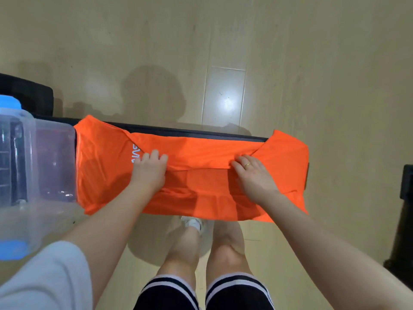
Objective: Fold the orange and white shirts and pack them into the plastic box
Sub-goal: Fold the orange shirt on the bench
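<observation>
The orange shirt [201, 175] lies spread across a narrow black tabletop [190, 132], its ends hanging over the edges; the left hand [149, 170] rests on it, fingers curled at a folded edge near the white print; the right hand [253, 177] pinches the same fold further right; a clear plastic box [44, 164] sits just left, touching the shirt.

Left hand [149, 170] and right hand [253, 176] extended forward, fingers curled

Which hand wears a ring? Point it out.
The right hand: a gold ring sits on one finger. The left hand, nearer the plastic box, is bare.
</observation>
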`<state>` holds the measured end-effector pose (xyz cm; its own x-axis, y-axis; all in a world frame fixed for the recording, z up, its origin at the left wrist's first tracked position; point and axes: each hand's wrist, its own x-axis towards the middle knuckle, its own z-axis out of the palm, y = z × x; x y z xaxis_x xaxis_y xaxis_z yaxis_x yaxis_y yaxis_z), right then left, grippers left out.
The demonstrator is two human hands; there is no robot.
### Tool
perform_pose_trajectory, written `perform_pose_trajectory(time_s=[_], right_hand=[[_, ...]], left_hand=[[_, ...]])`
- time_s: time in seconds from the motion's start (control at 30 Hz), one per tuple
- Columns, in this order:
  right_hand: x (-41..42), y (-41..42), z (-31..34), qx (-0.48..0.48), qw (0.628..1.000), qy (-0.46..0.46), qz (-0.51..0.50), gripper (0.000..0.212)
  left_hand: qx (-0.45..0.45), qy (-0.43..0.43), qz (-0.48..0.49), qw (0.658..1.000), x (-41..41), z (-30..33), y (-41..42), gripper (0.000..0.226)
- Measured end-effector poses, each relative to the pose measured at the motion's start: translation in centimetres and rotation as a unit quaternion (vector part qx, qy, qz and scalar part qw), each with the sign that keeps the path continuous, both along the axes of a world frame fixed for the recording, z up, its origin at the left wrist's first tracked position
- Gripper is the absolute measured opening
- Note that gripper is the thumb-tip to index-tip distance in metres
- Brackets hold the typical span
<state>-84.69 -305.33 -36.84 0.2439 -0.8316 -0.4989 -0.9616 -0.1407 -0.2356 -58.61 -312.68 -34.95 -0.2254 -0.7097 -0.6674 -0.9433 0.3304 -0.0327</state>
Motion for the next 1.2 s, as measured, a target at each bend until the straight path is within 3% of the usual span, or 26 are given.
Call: perform_pose_trajectory(time_s=[0.17,0.33,0.47,0.57,0.67,0.77,0.87,0.97,1.1,1.17,1.2], right_hand=[[-3.0,0.6,1.5,-0.009,0.969,-0.105,-0.221,0.043],[-9.3,-1.7,1.0,0.006,0.915,-0.106,-0.389,0.034],[-13.8,-4.2,-1.1,0.094,0.914,-0.127,-0.374,0.037],[-15.0,-5.9,-2.7,0.168,0.872,-0.183,-0.422,0.038],[-15.5,-7.5,-3.7,0.196,0.871,-0.210,-0.399,0.034],[-15.8,-8.6,-3.5,0.228,0.870,-0.248,-0.360,0.021],[-16.6,-8.6,-2.9,0.173,0.897,-0.259,-0.313,0.006],[-17.3,-6.2,-0.6,0.096,0.921,-0.278,-0.255,0.015],[-17.5,1.0,0.9,-0.054,0.967,-0.170,-0.181,0.017],[-17.2,3.9,0.5,-0.027,0.952,-0.161,-0.259,0.019],[-16.9,4.6,0.4,0.007,0.926,-0.183,-0.330,0.021]], left_hand=[[-0.058,0.097,-0.042,0.993,-4.8,1.0,1.6,0.020],[0.023,0.216,0.008,0.976,-13.4,1.4,1.6,0.032],[0.047,0.240,0.072,0.967,-19.7,-0.7,1.6,0.034],[-0.019,0.257,0.130,0.957,-22.2,-1.9,2.5,0.035],[-0.014,0.193,0.173,0.966,-23.2,-2.6,2.6,0.033],[-0.014,0.156,0.155,0.975,-23.2,-2.7,2.3,0.027],[-0.042,0.243,0.136,0.960,-22.5,-2.1,2.4,0.016],[-0.058,0.339,0.085,0.935,-22.0,-1.2,2.9,0.017],[-0.049,0.270,-0.039,0.961,-21.0,-1.2,4.3,0.017],[-0.002,0.201,-0.103,0.974,-20.9,-1.3,5.6,0.023],[0.026,0.186,-0.103,0.977,-21.0,-1.5,6.1,0.027]])
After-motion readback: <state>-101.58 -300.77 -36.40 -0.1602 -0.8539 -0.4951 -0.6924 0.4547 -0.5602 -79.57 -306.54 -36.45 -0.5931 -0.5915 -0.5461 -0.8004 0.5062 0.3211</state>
